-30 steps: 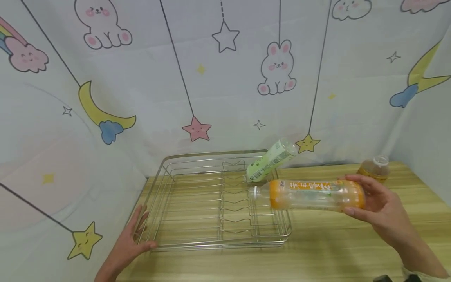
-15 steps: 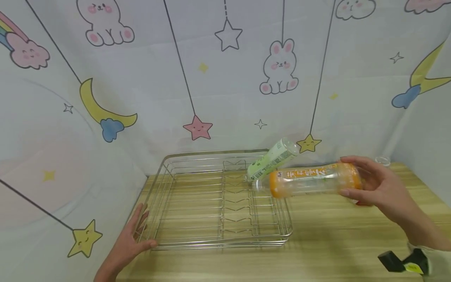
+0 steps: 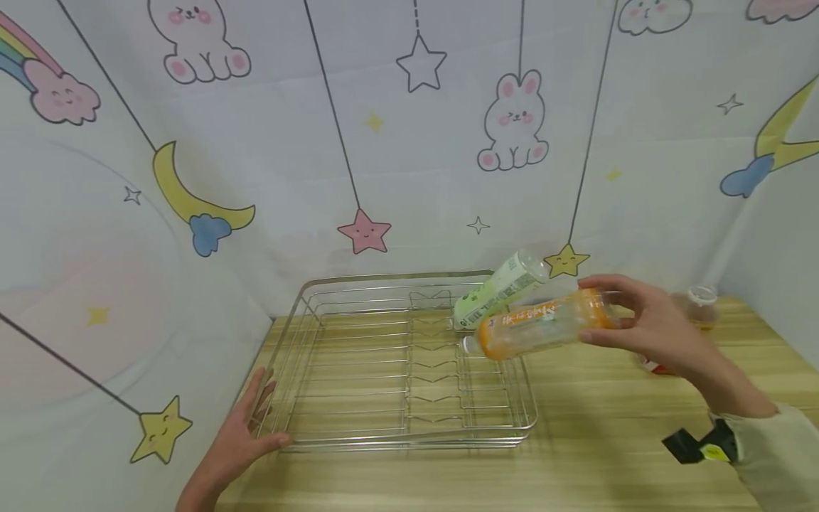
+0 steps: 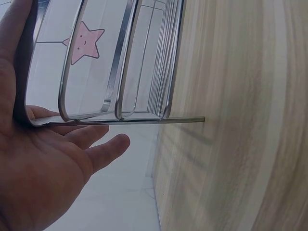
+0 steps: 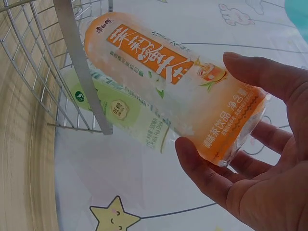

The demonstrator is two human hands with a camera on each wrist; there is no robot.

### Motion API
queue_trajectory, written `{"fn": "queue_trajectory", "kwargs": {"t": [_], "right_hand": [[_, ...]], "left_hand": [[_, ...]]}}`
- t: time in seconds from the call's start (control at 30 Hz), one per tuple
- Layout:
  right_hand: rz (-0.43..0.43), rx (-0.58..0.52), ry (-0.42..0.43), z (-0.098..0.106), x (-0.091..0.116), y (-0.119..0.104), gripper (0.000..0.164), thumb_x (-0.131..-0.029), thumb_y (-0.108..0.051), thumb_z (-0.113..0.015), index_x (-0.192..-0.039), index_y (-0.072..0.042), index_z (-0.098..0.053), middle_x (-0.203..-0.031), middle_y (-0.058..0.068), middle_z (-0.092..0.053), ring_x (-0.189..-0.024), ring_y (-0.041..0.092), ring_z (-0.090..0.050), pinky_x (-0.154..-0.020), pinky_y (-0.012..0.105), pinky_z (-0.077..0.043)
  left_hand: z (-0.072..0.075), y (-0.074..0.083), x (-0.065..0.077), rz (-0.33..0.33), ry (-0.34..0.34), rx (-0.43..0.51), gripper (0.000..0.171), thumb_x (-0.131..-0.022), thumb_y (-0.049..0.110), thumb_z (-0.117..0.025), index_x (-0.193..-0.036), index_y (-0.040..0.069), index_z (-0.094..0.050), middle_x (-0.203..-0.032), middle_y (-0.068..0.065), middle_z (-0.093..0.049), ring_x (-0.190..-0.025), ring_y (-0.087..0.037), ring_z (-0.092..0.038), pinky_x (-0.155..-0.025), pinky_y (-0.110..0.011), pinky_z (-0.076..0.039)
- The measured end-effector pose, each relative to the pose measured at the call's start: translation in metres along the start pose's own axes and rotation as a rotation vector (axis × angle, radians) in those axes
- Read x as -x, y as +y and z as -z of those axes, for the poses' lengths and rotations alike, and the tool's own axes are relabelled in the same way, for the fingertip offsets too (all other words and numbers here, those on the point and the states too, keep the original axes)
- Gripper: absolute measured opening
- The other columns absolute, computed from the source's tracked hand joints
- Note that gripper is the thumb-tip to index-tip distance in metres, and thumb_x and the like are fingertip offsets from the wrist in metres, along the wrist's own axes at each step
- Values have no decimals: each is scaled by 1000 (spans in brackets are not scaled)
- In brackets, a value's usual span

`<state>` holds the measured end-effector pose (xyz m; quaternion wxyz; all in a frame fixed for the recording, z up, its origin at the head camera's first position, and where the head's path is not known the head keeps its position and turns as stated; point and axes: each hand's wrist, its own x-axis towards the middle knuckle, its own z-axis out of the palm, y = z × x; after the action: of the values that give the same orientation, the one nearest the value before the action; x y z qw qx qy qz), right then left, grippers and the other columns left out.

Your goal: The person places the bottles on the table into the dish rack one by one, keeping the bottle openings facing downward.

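Cartoon-print curtain (image 3: 435, 156) behind a wood-grain table (image 3: 595, 448); 2 hands at a wire rack (image 3: 409, 442).
Right forearm reaching inward, the right hand (image 3: 646, 320) grips an orange-labelled bottle (image 3: 544, 325) near its base, cap tilted down over the rack's right side. Left hand (image 3: 239, 437) rests against the rack's near-left corner, fingers loosely extended. Only the right wrist view shows the green bottle's (image 5: 127, 110) round badge.

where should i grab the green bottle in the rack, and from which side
By its raised end, probably, coming from above and the right: the green bottle leans with that end sticking out past the rim of the wire rack, while its other end sits low inside, close to the orange bottle in the right hand.
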<state>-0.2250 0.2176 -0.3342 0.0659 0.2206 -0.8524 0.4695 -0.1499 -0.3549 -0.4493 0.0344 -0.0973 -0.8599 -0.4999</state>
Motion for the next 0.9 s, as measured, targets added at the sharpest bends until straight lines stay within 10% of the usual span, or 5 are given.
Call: {"fn": "queue_trajectory", "kwargs": {"t": [0.3, 0.53, 0.9], "right_hand": [[-41, 43, -51, -13, -9, -3, 66, -80, -14, -84, -138, -9, -53, -129, 17, -56, -109, 19, -59, -67, 30, -59], [-2, 133, -65, -24, -18, -9, 67, -78, -23, -86, -136, -11, -56, -136, 17, -54, -118, 42, -54, -67, 29, -56], [97, 251, -58, -46, -28, -10, 66, -77, -24, -87, -133, -6, -57, -134, 18, -56, -115, 41, -56, -65, 37, -52]], "left_hand": [[0, -1, -1, -6, 6, -26, 115, -80, 2, -80, -159, 8, 4, -159, -29, -11, -140, -50, -21, -98, -9, -31], [0, 2, 0, -5, -2, -35, 114, -83, 8, -79, -159, 9, 5, -160, -27, -12, -141, -49, -21, -105, -62, -31], [0, 1, 1, -5, 0, -31, 114, -83, 7, -79, -159, 10, 5, -160, -27, -12, -141, -49, -21, -105, -63, -29]]}}
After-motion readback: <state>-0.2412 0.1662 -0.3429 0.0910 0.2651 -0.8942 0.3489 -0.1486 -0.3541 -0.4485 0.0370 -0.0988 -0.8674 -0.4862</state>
